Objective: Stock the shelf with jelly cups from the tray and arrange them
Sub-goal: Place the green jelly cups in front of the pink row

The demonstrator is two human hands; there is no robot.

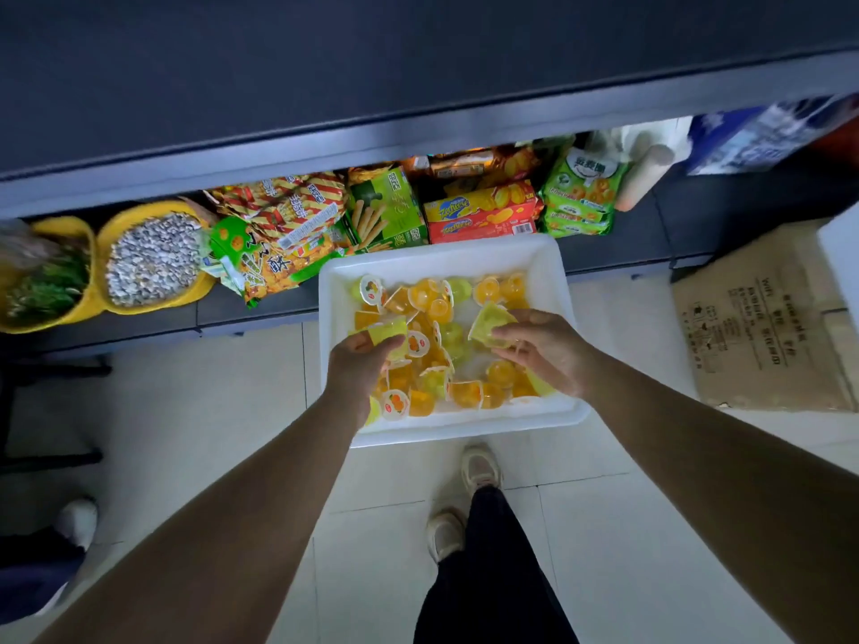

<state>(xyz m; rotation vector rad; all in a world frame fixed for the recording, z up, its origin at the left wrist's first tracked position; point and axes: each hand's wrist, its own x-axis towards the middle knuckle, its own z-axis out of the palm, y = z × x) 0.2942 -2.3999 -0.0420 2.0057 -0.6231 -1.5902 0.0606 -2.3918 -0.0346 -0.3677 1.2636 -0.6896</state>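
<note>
A white tray (553, 267) stands on the tiled floor in front of the bottom shelf, filled with several orange and yellow-green jelly cups (467, 392). My left hand (358, 360) reaches over the tray's left side and grips a yellow-green jelly cup (388, 334). My right hand (546, 348) is over the tray's right side, its fingers pinching another yellow-green jelly cup (488, 325). Both cups are lifted slightly above the pile. The dark shelf board (325, 86) above is bare in view.
The bottom shelf (613, 262) holds snack packs (283, 225), biscuit boxes (479, 216) and two yellow tubs (153, 258). A cardboard box (762, 323) lies on the floor to the right. My feet (481, 471) stand behind the tray. Another person's shoe (79, 520) is at left.
</note>
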